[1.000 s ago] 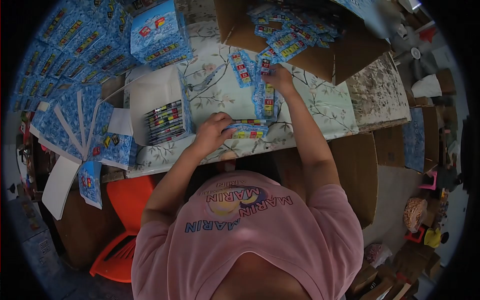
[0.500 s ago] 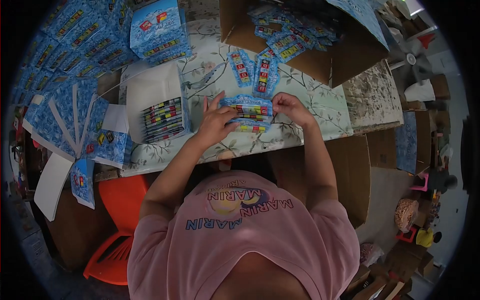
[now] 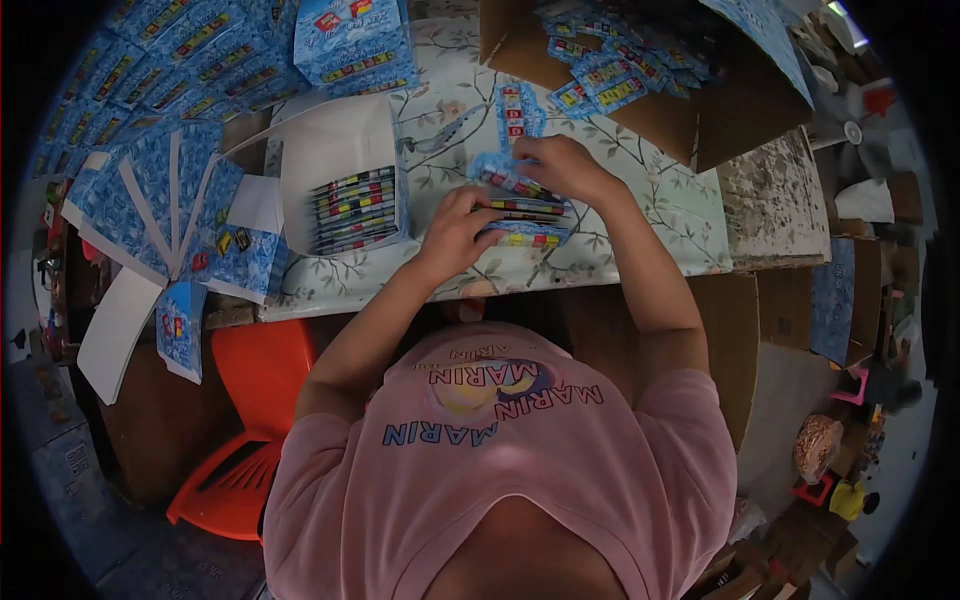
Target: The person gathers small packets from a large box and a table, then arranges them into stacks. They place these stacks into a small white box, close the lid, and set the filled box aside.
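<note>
A small stack of blue printed packets (image 3: 530,212) with red and yellow squares lies on the cloth in front of me. My left hand (image 3: 458,232) is closed around the left end of this stack, thumb in front and fingers behind. At the stack's back edge, my right hand (image 3: 562,168) pinches another blue packet (image 3: 498,170), which is tilted; my fingers hide part of it. One loose packet (image 3: 516,108) lies just behind that hand. To the left stands an open white-lined box (image 3: 338,140) with a row of similar packets (image 3: 352,212) inside.
A big cardboard carton (image 3: 745,125) lies at the back right with many packets spilling toward its opening. Filled blue boxes (image 3: 170,60) are piled at the back left. Flattened blue box blanks (image 3: 140,195) overhang the left table edge near an orange chair (image 3: 262,380).
My right hand has moved from the stack's right end to its back edge and now pinches a packet. Two loose packets lay behind the stack; one is there now. The view has shifted.
</note>
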`<state>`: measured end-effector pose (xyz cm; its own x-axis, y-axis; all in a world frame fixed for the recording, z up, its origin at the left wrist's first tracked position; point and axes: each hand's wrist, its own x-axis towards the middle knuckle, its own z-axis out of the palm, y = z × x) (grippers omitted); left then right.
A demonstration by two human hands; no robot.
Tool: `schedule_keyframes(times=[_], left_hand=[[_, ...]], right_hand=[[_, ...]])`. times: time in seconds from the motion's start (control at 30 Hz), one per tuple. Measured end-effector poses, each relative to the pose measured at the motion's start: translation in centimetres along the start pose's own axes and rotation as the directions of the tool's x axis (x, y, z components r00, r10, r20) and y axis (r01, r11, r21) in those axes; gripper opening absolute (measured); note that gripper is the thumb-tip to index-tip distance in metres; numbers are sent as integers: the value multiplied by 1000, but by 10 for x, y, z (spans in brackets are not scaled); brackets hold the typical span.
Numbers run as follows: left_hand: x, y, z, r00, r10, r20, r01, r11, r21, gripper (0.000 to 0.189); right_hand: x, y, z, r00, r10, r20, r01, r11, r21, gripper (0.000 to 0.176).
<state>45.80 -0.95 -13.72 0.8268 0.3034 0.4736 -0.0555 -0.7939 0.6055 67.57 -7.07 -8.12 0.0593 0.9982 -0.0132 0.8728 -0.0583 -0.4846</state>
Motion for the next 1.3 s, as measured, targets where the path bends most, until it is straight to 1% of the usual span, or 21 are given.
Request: schedule_keyframes(times=[0.03,0.1,0.13,0.17,0.2,0.27,0.37,0.5,0.57,0.6,0.67,0.73,0.8,0.93,1.0,1.03,1.1,1.13,1.2,1.23,1.3], left_hand=[[-4,-1,2,999,-11,-35,14,997,74,36],[-11,0,7,997,-24,-79,35,989,146,47],[-15,4,10,974,-102,-202,129,984,124,61],[-18,6,14,931,-178,-320,218,972,93,76],[-21,3,23,928,-186,-323,226,970,91,76],[-24,-5,41,851,-467,-241,385,865,-321,91],[-8,10,46,883,-448,-141,384,862,-332,98],[-4,22,0,915,-373,-156,315,900,-302,77],[-10,36,-53,961,-118,-252,94,990,-107,48],[-12,35,-77,905,-112,-411,108,994,-33,25],[-19,12,-114,826,-220,-518,322,940,113,24],[-29,-16,-128,819,-242,-520,424,866,266,24],[-40,-37,-133,857,-420,-300,509,782,360,28],[-49,-38,-125,869,-346,-354,472,795,382,30],[-50,-36,-124,863,-350,-363,481,789,382,31],[-50,-38,-124,870,-324,-371,461,800,384,31],[-51,-39,-123,876,-305,-374,441,821,363,33],[-52,-38,-123,872,-307,-381,445,822,356,33],[-52,-35,-122,830,-384,-405,526,781,337,32],[-52,-34,-121,829,-390,-402,528,782,330,32],[-51,-35,-122,844,-365,-394,508,781,364,34]], right_hand=[[-4,-14,-5,977,51,208,-50,999,-10,35],[-18,-22,-3,959,107,262,-121,992,35,41],[-27,-25,-2,937,159,313,-191,979,76,48],[-40,-21,7,973,41,228,-55,997,56,66],[-50,-21,15,971,38,237,-53,997,56,66],[-63,-23,27,997,-55,56,62,991,-117,73],[-59,-25,32,995,81,52,-73,988,-134,74],[-53,-33,17,993,108,39,-104,990,-93,69],[-44,-55,-6,924,351,152,-382,863,330,69],[-29,-68,-12,932,323,164,-360,871,335,69],[-4,-102,-17,992,103,-71,-59,885,462,70],[40,-141,-18,995,-29,-92,62,921,385,71],[94,-154,7,958,-183,-223,222,960,168,75],[163,-169,28,995,-97,3,97,994,42,70],[186,-142,65,962,-273,-26,243,893,-378,70],[187,-140,70,961,-277,-22,248,890,-382,70],[189,-138,76,947,-89,308,185,935,-302,69],[193,-138,74,946,-88,313,189,932,-308,69],[201,-139,65,924,-339,178,327,940,93,67],[205,-141,64,924,-272,270,172,924,341,69],[239,-124,103,923,-140,360,47,966,255,68]])
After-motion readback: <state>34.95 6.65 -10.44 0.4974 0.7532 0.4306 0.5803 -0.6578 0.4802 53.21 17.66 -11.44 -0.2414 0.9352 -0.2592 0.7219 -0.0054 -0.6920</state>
